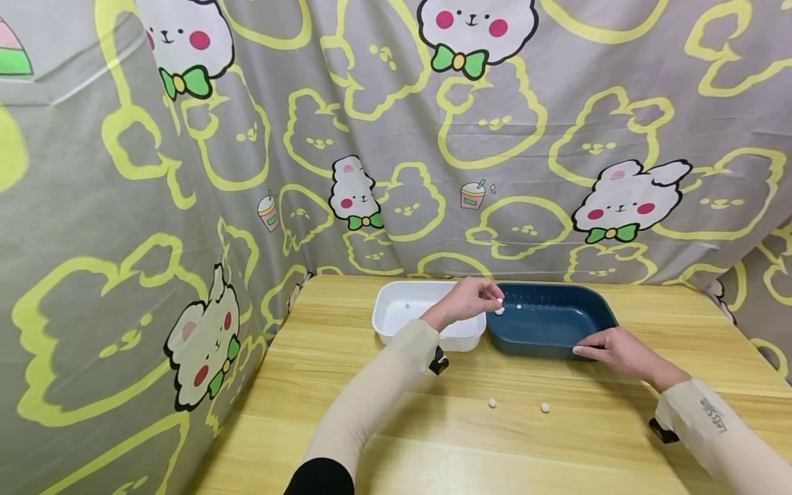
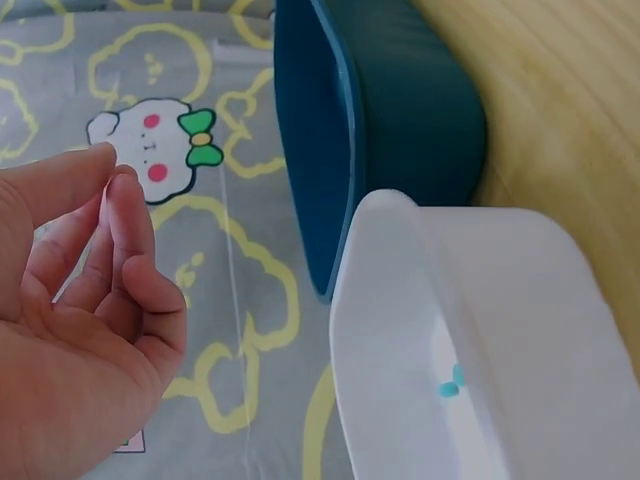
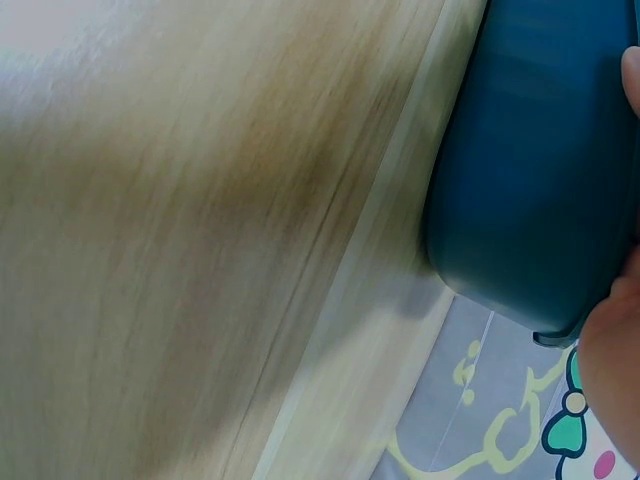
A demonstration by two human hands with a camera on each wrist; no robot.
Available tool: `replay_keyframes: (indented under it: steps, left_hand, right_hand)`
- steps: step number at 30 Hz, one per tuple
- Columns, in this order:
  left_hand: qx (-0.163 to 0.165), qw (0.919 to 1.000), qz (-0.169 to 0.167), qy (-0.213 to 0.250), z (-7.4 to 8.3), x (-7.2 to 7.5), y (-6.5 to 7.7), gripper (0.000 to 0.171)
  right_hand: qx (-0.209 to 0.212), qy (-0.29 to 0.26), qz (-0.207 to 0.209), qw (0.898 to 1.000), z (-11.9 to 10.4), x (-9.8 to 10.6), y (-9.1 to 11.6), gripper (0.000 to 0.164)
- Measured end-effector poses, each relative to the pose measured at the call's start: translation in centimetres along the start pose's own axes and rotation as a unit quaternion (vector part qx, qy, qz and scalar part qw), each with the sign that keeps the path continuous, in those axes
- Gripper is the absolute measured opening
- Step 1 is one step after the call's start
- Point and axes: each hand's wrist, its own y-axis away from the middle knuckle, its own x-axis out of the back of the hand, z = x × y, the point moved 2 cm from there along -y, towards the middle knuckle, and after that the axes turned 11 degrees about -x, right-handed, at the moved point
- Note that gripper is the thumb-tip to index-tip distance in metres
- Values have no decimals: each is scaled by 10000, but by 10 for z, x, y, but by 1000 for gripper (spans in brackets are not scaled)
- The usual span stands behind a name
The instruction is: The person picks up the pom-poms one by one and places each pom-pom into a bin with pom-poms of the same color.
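My left hand (image 1: 471,300) is above the inner edges of the two basins, its thumb and fingertips pinching a small white ball (image 1: 500,302). Another white ball (image 1: 499,311) shows just below those fingertips. In the left wrist view, the thumb and index tips of the left hand (image 2: 95,290) meet, and the ball is hidden. At the front right corner of the dark blue basin (image 1: 532,349), my right hand (image 1: 623,356) grips the rim. One more white ball (image 1: 518,306) is in the blue basin. The white basin (image 1: 385,328) stands beside it, under my left wrist.
Two white balls, one on the left (image 1: 491,403) and one on the right (image 1: 545,408), lie on the wooden table (image 1: 445,440) in front of the basins. Light blue bits (image 2: 450,388) are inside the white basin. A patterned curtain (image 1: 383,137) hangs behind and at the left.
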Motion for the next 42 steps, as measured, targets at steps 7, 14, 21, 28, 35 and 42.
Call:
replay_keyframes:
  steps: [7, 14, 21, 28, 35, 42]
  left_hand:
    - [94, 9999, -11, -75, -2, 0, -9, 7]
    - [122, 9994, -78, -322, -7, -6, -16, 10]
    - [375, 9986, -96, -365, -10, -12, -23, 6]
    - [579, 9976, -141, -351, -16, -15, -30, 5]
    - [849, 9955, -196, -369, -24, -15, -35, 4]
    - [1031, 9931, -289, -468, -26, -13, -38, 4]
  right_hand:
    - [51, 11, 49, 10000, 1, -1, 0, 10]
    - [163, 170, 177, 9996, 0, 0, 0, 9]
    - [75, 68, 89, 9999, 1, 0, 0, 10]
    - [155, 76, 72, 9998, 1, -1, 0, 11]
    - [151, 8, 134, 9998, 0, 0, 0, 10]
    - [105, 31, 90, 9999, 0, 0, 1, 11]
